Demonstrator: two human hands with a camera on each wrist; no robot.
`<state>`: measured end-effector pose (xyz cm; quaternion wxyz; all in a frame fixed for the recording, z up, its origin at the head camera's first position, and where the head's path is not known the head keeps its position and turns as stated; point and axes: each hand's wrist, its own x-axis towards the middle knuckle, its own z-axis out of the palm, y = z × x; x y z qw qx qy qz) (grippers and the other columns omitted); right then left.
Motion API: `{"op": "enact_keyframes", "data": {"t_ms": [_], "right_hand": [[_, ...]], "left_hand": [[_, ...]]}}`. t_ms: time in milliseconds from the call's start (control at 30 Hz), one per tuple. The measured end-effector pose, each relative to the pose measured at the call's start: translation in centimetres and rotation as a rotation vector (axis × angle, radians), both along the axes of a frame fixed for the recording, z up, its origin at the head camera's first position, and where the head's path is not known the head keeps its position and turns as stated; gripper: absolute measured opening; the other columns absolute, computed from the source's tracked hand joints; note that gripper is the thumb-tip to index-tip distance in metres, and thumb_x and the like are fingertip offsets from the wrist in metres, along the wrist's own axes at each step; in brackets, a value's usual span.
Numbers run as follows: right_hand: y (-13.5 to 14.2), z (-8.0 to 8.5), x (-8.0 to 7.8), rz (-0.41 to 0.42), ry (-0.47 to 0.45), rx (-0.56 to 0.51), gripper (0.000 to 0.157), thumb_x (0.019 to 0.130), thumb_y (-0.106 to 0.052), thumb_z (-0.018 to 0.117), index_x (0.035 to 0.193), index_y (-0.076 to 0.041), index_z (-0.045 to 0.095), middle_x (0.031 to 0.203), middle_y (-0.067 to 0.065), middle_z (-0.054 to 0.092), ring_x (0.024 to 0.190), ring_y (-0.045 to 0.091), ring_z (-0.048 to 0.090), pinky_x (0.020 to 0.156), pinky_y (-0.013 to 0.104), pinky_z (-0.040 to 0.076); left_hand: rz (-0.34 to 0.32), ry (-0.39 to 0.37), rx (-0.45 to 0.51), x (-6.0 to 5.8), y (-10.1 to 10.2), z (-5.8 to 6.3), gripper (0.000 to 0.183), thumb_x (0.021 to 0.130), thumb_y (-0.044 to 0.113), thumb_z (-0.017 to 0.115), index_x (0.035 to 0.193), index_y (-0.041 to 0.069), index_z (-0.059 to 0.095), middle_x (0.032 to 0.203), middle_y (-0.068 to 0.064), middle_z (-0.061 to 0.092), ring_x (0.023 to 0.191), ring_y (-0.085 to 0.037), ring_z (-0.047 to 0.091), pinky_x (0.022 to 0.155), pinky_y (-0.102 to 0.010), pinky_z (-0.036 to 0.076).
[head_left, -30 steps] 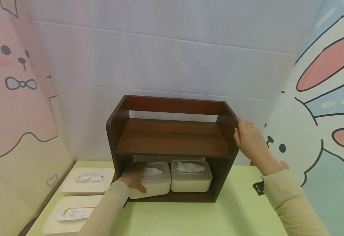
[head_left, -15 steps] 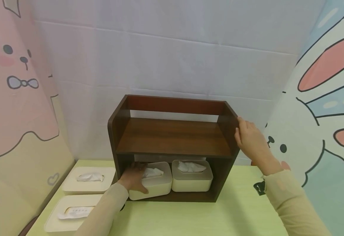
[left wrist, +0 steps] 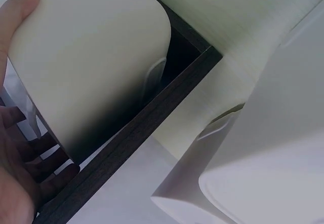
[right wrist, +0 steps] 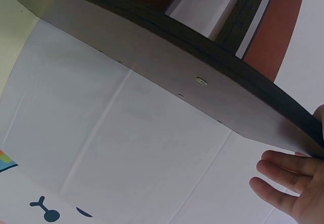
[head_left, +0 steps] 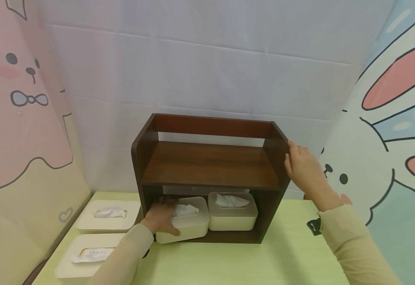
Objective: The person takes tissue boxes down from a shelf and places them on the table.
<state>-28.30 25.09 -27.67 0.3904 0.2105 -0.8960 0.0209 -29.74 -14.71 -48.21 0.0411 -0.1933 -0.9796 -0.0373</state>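
Note:
My left hand [head_left: 161, 217] grips the left end of a cream tissue box [head_left: 193, 229] in the lower compartment of a dark brown two-tier shelf [head_left: 207, 166]. The thumb lies on the box's front and the fingers reach over its top. This box sits at a slant, its left front corner at the shelf's front edge. A second tissue box [head_left: 232, 221] stands straight beside it on the right. My right hand [head_left: 304, 168] holds the upper edge of the shelf's right side panel [right wrist: 177, 77], with several fingers extended along the outside in the right wrist view.
Two more tissue boxes, a back one [head_left: 109, 225] and a front one [head_left: 68, 271], sit on the pale green table [head_left: 207, 265] left of the shelf. My left sleeve overlaps the front one. A small black item [head_left: 313, 227] lies right of the shelf. White fabric [head_left: 207, 59] hangs behind.
The left tissue box has slid slightly toward the shelf's front edge, with my left hand on it. My right hand stays on the side panel. The head view has shifted a little.

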Motion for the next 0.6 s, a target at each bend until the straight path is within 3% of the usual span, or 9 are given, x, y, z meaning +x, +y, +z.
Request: {"op": "enact_keyframes", "data": {"t_ms": [367,600], "right_hand": [[-0.1,0.1,0.1,-0.014,-0.012,-0.006,0.039,0.09,-0.007,0.045,0.122,0.015,0.042,0.101,0.034,0.057,0.088,0.046,0.055,0.073,0.053,0.048],[-0.1,0.1,0.2,-0.014,-0.006,-0.012,0.039,0.089,-0.006,0.046,0.121,0.015,0.043,0.1,0.034,0.057,0.086,0.045,0.055,0.071,0.053,0.048]], "left_hand": [[-0.008,0.049,-0.011,1.5,-0.2,0.6,0.111,0.049,0.069,0.073,0.137,0.009,0.04,0.135,-0.016,0.046,0.123,-0.043,0.039,0.096,-0.054,0.037],[-0.047,0.136,-0.03,2.6,-0.1,0.6,0.108,0.047,0.071,0.071,0.131,0.008,0.047,0.124,-0.016,0.055,0.113,-0.041,0.049,0.089,-0.052,0.042]]}}
